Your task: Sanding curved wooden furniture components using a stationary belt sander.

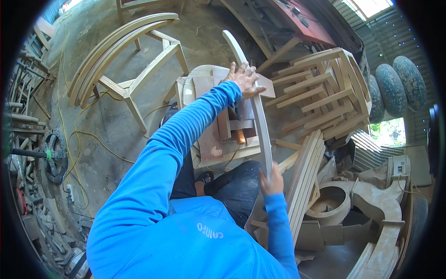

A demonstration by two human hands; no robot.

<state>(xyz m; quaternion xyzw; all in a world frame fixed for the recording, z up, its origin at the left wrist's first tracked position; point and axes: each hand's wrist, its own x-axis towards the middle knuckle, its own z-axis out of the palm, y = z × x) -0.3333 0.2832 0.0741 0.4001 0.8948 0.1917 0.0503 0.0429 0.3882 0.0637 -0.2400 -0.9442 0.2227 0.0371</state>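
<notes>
A long curved wooden piece (261, 125) lies across the right side of a low wooden work stand (197, 95). On the upper part of this piece rests my left hand (244, 81), palm down with fingers spread over it. My right hand (272, 180) is closed around its near end, beside my right knee. Left of the piece, on the stand, sit a greyish rounded machine part (244, 110) and an orange-brown handle-like part (240, 136), both partly covered. What the piece touches underneath is hidden.
An unfinished curved wooden frame (139, 79) stands at the far left, with a yellow cord (100, 151) on the floor nearby. At right are stacked wooden frames (325, 88), long slats (304, 174) and a pale blower-like housing (332, 200). A red-topped table (306, 21) stands beyond.
</notes>
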